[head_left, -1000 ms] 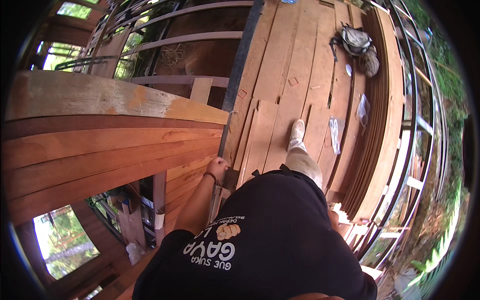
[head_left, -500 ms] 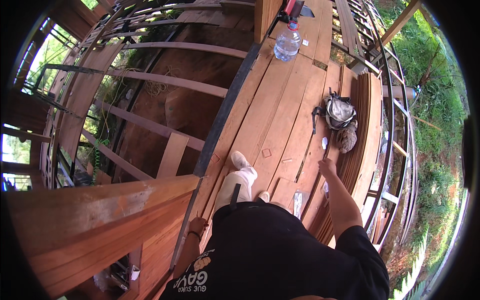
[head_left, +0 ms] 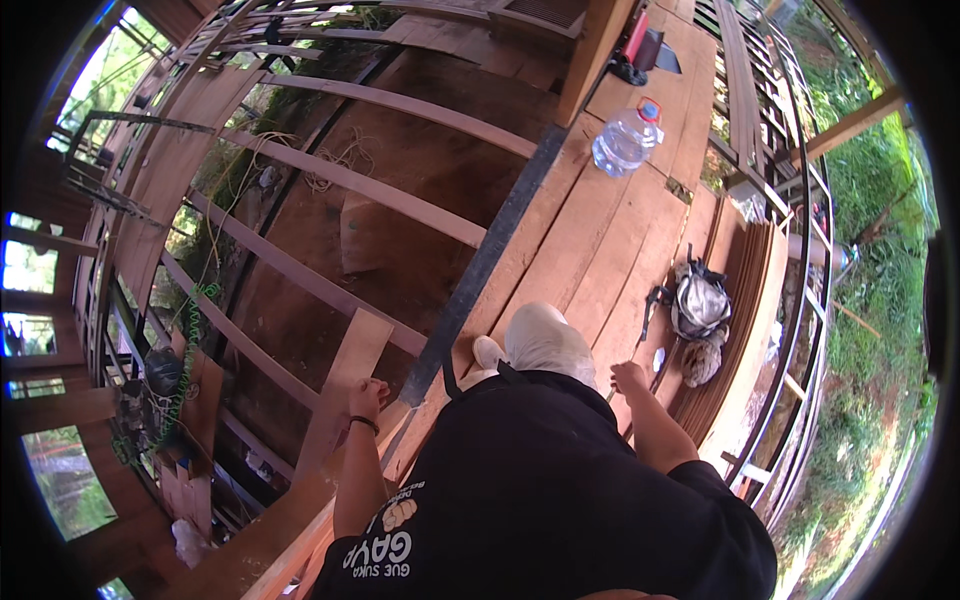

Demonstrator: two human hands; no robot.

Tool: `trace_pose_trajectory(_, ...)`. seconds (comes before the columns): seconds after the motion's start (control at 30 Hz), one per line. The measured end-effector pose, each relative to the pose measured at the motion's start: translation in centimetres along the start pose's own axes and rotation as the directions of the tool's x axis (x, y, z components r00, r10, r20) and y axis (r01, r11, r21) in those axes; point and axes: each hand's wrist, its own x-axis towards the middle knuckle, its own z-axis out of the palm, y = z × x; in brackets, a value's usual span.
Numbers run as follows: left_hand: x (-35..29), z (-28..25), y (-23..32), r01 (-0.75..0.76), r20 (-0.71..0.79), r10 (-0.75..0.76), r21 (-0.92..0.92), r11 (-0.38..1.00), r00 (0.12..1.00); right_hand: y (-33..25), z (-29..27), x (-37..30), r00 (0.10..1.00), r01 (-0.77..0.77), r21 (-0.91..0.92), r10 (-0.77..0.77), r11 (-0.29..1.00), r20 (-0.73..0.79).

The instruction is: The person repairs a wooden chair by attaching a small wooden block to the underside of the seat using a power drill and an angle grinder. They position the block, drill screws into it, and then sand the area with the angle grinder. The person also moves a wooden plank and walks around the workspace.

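Observation:
My left hand [head_left: 370, 397], a dark band at its wrist, is held out with its fingers curled. It appears over the near end of a short upright-lying plank [head_left: 350, 360], close to the corner of the wooden beam; I cannot tell whether it touches either. On the other side, my right hand [head_left: 628, 378] hangs over the plank walkway [head_left: 560, 255] with loosely curled fingers and nothing visible in them. Nearest to it on the boards is a grey and black backpack [head_left: 702, 303], with a bundled brownish cloth [head_left: 701, 363] against it.
A large clear water bottle [head_left: 627, 140] stands farther along the walkway, near a wooden post [head_left: 597, 60] and a red object [head_left: 636, 40]. Open joists [head_left: 360, 185] span a drop on the left. Stacked boards [head_left: 745, 300] line the right, beside a dark railing [head_left: 818, 250].
I have stepped forward, and one knee is now raised in front. My left hand has come up and forward from low beside the beam. The bottle and backpack appear farther right in view.

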Motion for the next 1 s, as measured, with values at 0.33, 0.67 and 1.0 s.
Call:
trace_pose_trajectory(0.33, 6.6, 4.9, 3.8, 0.145, -0.042, -0.139, 0.278, 0.95, 0.989, -17.1, 2.5, 10.3, 0.869, 0.486, -0.525, -0.324, 0.699, 0.374)
trace_pose_trajectory(0.67, 3.0, 5.8, 14.3, 0.156, -0.227, -0.106, 0.212, 0.965, 0.968, -59.3, 8.0, 18.3, 0.778, 0.535, -0.109, -0.437, 0.838, 0.452)
trace_pose_trajectory(1.0, -2.6, 10.3, 21.9, 0.127, -0.418, -0.417, -0.567, 0.814, 0.807, -75.7, 18.8, 19.1, 0.851, 0.491, -0.569, -0.22, 0.66, 0.477)
